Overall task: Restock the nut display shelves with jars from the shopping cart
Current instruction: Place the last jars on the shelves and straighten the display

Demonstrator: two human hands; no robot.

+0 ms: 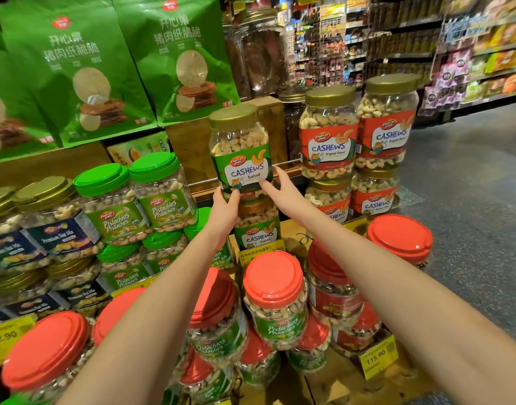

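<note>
A salted cashews jar (240,147) with a gold lid and green label stands stacked on a second salted cashews jar (258,222) on the display shelf. My left hand (224,210) grips the upper jar at its lower left, thumb on its front. My right hand (281,190) touches the lower right of its label with straight fingers. The shopping cart is out of view.
Red-label cashews jars (328,133) are stacked to the right. Green-lidded pistachio jars (163,191) and nut mix jars (56,220) fill the left. Red-lidded jars (275,296) crowd the lower tier under my arms. Green snack bags (177,59) hang above. An aisle floor (470,176) lies right.
</note>
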